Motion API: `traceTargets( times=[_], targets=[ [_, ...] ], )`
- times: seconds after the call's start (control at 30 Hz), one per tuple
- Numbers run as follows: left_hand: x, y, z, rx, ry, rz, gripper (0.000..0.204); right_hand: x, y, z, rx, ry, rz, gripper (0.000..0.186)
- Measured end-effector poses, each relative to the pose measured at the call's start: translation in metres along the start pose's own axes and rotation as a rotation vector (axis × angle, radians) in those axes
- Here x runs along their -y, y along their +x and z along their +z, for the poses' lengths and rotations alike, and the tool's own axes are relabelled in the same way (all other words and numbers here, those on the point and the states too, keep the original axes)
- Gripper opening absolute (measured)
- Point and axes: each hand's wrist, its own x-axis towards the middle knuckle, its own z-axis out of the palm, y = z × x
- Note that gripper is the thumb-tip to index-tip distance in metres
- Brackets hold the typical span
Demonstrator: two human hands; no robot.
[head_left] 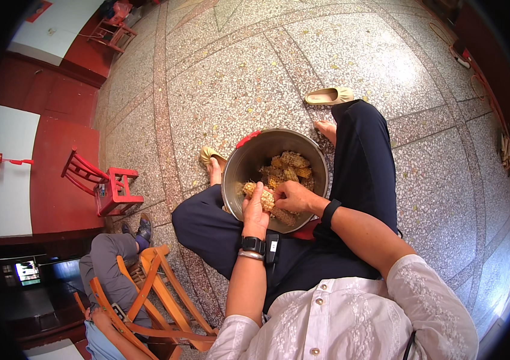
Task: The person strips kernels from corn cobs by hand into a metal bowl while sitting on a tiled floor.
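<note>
A large round metal pot [234,157] stands between my legs, holding several corn cobs [294,159], some pale and stripped, some with yellow kernels. Over its near left side, my left hand [255,214] is wrapped round a corn cob [261,198] that looks mostly bare and pale. My right hand [297,197] comes in from the right, its fingers curled and pressed against the same cob's right side. Its fingertips are partly hidden, so any loose kernels in them do not show.
A red chair [118,191] stands at the left. Below it, another person [111,255] sits by a wooden chair [157,282]. One yellow shoe [330,96] lies off beside my bare foot [325,129]. Yellow bits are scattered over the speckled floor [231,78].
</note>
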Motion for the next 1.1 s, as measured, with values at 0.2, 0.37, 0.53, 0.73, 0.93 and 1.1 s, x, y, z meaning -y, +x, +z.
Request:
traceTargets(
  times=[0.2, 0.37, 0.53, 0.73, 0.93, 1.1],
  targets=[
    [-0.002, 0.003, -0.005, -0.133, 0.055, 0.069, 0.025, 0.002, -0.001, -0.001, -0.038, 0.090, 0.010, 0.015],
    [-0.002, 0.009, -0.011, -0.205, -0.018, 0.114, 0.039, 0.005, -0.003, -0.004, -0.231, 0.163, 0.119, 0.012],
    [-0.002, 0.009, -0.009, -0.205, -0.051, 0.095, 0.040, 0.010, -0.005, -0.011, -0.463, 0.128, 0.202, 0.012],
    [0.003, 0.021, -0.025, -0.095, -0.069, 0.029, 0.031, -0.006, 0.000, -0.003, -0.493, 0.158, 0.050, 0.011],
    [0.005, 0.022, -0.023, -0.073, -0.093, -0.043, 0.027, 0.000, 0.000, -0.001, -0.202, 0.214, 0.170, 0.021],
    [0.001, 0.016, -0.019, 0.001, -0.113, -0.084, 0.022, 0.002, -0.002, -0.002, -0.104, 0.195, 0.079, 0.025]
  ],
)
